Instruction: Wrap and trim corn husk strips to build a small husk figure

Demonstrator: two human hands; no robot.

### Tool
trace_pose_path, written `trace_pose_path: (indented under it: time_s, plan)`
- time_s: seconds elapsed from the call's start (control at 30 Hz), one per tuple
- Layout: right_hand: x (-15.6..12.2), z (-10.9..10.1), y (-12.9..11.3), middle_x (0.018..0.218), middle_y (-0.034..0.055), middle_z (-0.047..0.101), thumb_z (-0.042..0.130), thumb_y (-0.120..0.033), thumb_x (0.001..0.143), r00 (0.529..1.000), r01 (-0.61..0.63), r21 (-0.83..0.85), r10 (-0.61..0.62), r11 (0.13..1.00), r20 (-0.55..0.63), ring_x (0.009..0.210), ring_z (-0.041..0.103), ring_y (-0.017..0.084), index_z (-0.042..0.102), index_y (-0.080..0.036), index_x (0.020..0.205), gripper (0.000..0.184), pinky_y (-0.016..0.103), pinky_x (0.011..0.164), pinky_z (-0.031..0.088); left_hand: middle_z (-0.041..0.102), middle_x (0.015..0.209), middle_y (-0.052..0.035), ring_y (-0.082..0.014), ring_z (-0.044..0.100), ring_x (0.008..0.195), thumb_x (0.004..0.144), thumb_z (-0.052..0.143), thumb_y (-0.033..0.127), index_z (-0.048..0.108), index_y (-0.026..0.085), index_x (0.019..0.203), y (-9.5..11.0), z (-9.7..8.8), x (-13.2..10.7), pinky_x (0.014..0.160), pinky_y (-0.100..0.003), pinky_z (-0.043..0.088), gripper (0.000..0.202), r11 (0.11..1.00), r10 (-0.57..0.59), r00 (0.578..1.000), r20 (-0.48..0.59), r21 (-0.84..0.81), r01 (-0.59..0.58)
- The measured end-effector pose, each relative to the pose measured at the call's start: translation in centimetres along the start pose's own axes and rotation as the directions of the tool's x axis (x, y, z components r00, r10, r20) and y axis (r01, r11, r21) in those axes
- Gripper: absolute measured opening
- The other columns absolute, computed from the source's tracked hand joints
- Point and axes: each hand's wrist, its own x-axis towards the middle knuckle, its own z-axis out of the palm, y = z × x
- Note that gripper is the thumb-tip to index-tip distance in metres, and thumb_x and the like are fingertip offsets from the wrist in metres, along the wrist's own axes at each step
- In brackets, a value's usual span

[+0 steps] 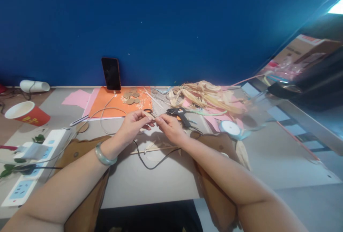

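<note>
My left hand (138, 123) and my right hand (170, 127) meet above the middle of the table, both with fingers pinched. Between the fingertips runs a small pale strip (151, 115) that looks like dried corn husk; most of it is hidden. Just behind my right hand lies a black glue gun (182, 116), its cable (152, 168) looping below my hands. A thin pale stick (158, 149) and husk scraps lie on the table beneath them. A heap of dried corn husks (206, 96) spreads at the back right.
Round brown discs (129, 101) sit on orange paper (99, 109) at the back, beside a phone (111, 74) leaning on the blue wall. On the left are a power strip (50, 150) and a red paper cup (34, 115). A ribbon spool (229, 128) lies right.
</note>
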Motion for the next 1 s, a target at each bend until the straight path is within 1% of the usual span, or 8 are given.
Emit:
trace_pose_path:
  time_s: [0.23,0.4,0.5,0.6,0.7,0.83,0.9,1.0]
  plan:
    - [0.4,0.1,0.6,0.047,-0.0056,0.039,0.047,-0.064,0.085,0.992,-0.098,0.162,0.109,0.982,-0.065,0.044,0.032,0.008,0.048,-0.019,0.063,0.05,0.023,0.045,0.025,0.071,0.077,-0.0069,-0.014,0.065,0.066,0.07,0.072,0.036,0.064,0.014,0.075,0.1,-0.1,0.1,0.062,-0.025,0.053,0.024,0.998,-0.055,0.998,-0.029,-0.008,0.055]
    - [0.9,0.1,1.3,0.042,-0.0081,0.035,0.05,-0.064,0.082,0.962,-0.193,0.374,0.25,0.907,-0.109,0.037,0.025,0.006,0.051,-0.019,0.068,0.048,0.021,0.038,0.018,0.072,0.078,-0.008,-0.014,0.065,0.065,0.071,0.068,0.037,0.066,0.013,0.074,0.0,-0.1,0.3,0.06,-0.025,0.052,0.025,0.994,-0.107,0.99,-0.087,0.023,0.109]
    - [1.1,0.0,1.4,0.041,-0.0086,0.035,0.052,-0.064,0.08,0.951,-0.207,0.445,0.286,0.871,-0.119,0.035,0.024,0.005,0.052,-0.019,0.069,0.046,0.02,0.036,0.016,0.072,0.077,-0.0083,-0.0142,0.065,0.065,0.073,0.063,0.036,0.067,0.014,0.071,-0.1,-0.1,0.5,0.059,-0.024,0.052,0.023,0.991,-0.111,0.991,-0.079,0.068,0.117]
    - [1.3,-0.2,1.2,0.042,-0.0091,0.035,0.055,-0.064,0.078,0.947,-0.195,0.487,0.293,0.851,-0.134,0.035,0.023,0.004,0.051,-0.019,0.069,0.046,0.02,0.036,0.016,0.072,0.073,-0.0075,-0.0143,0.064,0.062,0.073,0.06,0.034,0.066,0.015,0.067,-0.2,-0.2,0.6,0.054,-0.022,0.049,0.021,0.981,-0.115,0.993,-0.024,0.157,0.117]
    - [1.5,-0.4,1.0,0.042,-0.0097,0.035,0.056,-0.065,0.077,0.938,-0.19,0.516,0.309,0.835,-0.155,0.034,0.024,0.004,0.05,-0.019,0.069,0.047,0.02,0.037,0.016,0.066,0.058,-0.003,-0.0121,0.058,0.051,0.071,0.061,0.03,0.064,0.016,0.062,-0.5,-0.3,0.5,0.047,-0.02,0.043,0.017,0.938,-0.12,0.986,0.117,0.337,0.074]
    - [2.0,-0.7,1.0,0.042,-0.0098,0.035,0.054,-0.068,0.076,0.925,-0.199,0.533,0.337,0.822,-0.176,0.033,0.023,0.003,0.049,-0.02,0.069,0.05,0.019,0.036,0.014,0.063,0.053,-0.0007,-0.012,0.057,0.05,0.067,0.062,0.022,0.064,0.016,0.058,-1.2,-0.6,0.4,0.05,-0.021,0.042,0.011,0.851,-0.168,0.925,0.342,0.523,-0.039]
    - [2.1,-0.9,1.1,0.042,-0.01,0.035,0.054,-0.068,0.076,0.917,-0.195,0.551,0.35,0.811,-0.19,0.032,0.022,0.003,0.049,-0.019,0.069,0.05,0.019,0.035,0.013,0.065,0.056,-0.0014,-0.0126,0.058,0.052,0.066,0.063,0.022,0.065,0.016,0.059,-1.6,-0.8,0.5,0.052,-0.021,0.043,0.009,0.829,-0.182,0.912,0.368,0.556,-0.059]
    - [2.3,-1.1,1.1,0.041,-0.0102,0.035,0.054,-0.069,0.076,0.914,-0.169,0.573,0.345,0.802,-0.212,0.031,0.021,0.003,0.049,-0.019,0.07,0.05,0.019,0.034,0.013,0.066,0.058,-0.0022,-0.0126,0.057,0.052,0.067,0.063,0.023,0.066,0.015,0.061,-2.1,-1.0,0.7,0.052,-0.022,0.042,0.01,0.813,-0.164,0.918,0.362,0.576,-0.081]
